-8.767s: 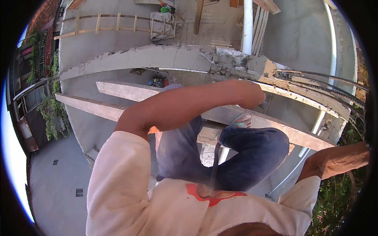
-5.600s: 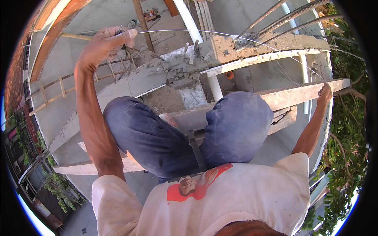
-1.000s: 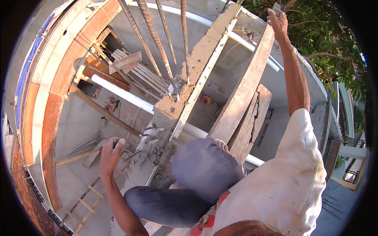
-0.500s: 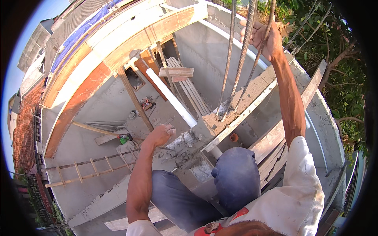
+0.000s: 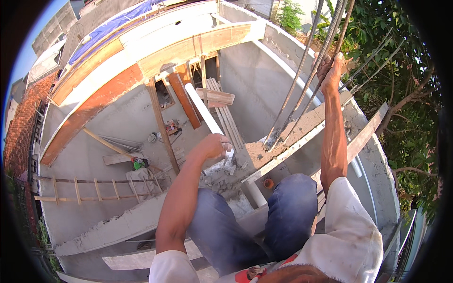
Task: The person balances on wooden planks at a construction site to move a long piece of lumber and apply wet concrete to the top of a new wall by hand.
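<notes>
My right hand [image 5: 329, 73] is raised at the upper right, its fingers and thumb closed round one of the upright steel reinforcing bars [image 5: 306, 78]. These ribbed bars rise at a slant from the top of a rough concrete beam [image 5: 302, 129]. My left hand [image 5: 216, 145] is closed over the middle, in front of the lower end of a white pipe [image 5: 204, 109]. Something thin and dark shows at its fingertips, too small to name. Broken mortar rubble [image 5: 214, 177] lies below this hand, by my bent knees.
Far below is a floor with a wooden ladder [image 5: 99, 189], a timber prop [image 5: 163, 125] and several long pale poles [image 5: 229, 118]. Wooden formwork [image 5: 188, 54] curves across the far side. A plank [image 5: 368, 132] lies to the right, near leafy branches [image 5: 410, 108].
My right hand has gone from open beside the bars to closed round one. My left hand has moved forward and right, over the pipe's end. The view has shifted.
</notes>
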`<state>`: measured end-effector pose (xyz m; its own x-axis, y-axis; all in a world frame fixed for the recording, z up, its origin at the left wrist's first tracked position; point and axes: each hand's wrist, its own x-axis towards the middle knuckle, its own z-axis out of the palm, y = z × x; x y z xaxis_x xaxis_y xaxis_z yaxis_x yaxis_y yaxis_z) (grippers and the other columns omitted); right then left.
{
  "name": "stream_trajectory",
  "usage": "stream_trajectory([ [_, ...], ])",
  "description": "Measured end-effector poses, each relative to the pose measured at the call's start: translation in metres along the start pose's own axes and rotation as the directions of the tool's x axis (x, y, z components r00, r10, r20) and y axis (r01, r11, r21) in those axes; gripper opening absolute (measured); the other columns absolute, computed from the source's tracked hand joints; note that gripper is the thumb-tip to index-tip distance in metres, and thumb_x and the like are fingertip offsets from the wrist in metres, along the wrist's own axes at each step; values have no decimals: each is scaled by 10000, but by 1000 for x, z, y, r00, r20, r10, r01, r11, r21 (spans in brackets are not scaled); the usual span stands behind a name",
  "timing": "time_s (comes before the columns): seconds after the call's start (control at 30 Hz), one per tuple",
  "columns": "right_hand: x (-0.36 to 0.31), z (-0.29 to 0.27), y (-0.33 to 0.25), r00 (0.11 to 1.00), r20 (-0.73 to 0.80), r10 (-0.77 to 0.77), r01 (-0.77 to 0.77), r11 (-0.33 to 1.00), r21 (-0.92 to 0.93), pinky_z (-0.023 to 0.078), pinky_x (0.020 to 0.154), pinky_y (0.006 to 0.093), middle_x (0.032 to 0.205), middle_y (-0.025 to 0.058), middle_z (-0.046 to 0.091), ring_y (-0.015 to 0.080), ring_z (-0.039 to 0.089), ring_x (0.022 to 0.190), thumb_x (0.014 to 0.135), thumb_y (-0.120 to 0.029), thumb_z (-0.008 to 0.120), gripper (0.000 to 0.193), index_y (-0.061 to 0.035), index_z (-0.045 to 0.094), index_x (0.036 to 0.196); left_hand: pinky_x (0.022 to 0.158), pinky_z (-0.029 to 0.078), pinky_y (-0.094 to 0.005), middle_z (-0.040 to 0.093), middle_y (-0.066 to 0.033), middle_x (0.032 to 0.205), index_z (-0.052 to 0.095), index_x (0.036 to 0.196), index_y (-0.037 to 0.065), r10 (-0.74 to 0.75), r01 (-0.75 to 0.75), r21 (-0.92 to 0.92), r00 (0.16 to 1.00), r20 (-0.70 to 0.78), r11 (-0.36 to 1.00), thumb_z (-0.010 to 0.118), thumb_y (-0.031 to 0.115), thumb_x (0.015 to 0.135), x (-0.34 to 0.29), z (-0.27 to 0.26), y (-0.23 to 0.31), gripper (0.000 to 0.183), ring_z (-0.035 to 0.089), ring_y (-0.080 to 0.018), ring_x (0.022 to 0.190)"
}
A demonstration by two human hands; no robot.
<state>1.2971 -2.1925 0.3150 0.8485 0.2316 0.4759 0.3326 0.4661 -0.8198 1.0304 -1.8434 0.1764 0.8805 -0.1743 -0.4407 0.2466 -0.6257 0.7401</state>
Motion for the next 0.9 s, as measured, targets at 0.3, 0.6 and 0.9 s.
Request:
stream_trajectory([
  [0.3, -14, -3, -12, 929, -370, -23, -31, 990, -137, 333, 537, 233, 766, -43, 479, 77, 397, 615, 985, -644, 443, 556, -105, 578, 1006, 574, 541, -335, 688, -32, 803, 710, 988, 98, -43, 46, 78, 998, -41, 996, 598, 188, 902, -6, -5, 13, 168, 656, -178, 691],
  [0.6, 3, -32, 1, 953, -303, 3, -31, 995, -91, 454, 679, 313, 887, 13, 534, 152, 524, 790, 997, -608, 453, 555, -80, 548, 1138, 550, 508, -348, 684, -39, 749, 711, 899, 101, -82, 72, -98, 990, -112, 993, 610, 214, 907, -27, -10, -6, 152, 642, -195, 638],
  [0.9, -25, 39, -15, 966, -259, -7, -32, 989, -144, 476, 635, 308, 762, 23, 600, 162, 574, 659, 991, -654, 396, 647, -52, 631, 1024, 647, 580, -337, 651, -63, 809, 674, 1020, 27, -67, 62, -143, 997, -29, 988, 496, 195, 999, -54, -21, 6, 245, 656, -176, 717],
])
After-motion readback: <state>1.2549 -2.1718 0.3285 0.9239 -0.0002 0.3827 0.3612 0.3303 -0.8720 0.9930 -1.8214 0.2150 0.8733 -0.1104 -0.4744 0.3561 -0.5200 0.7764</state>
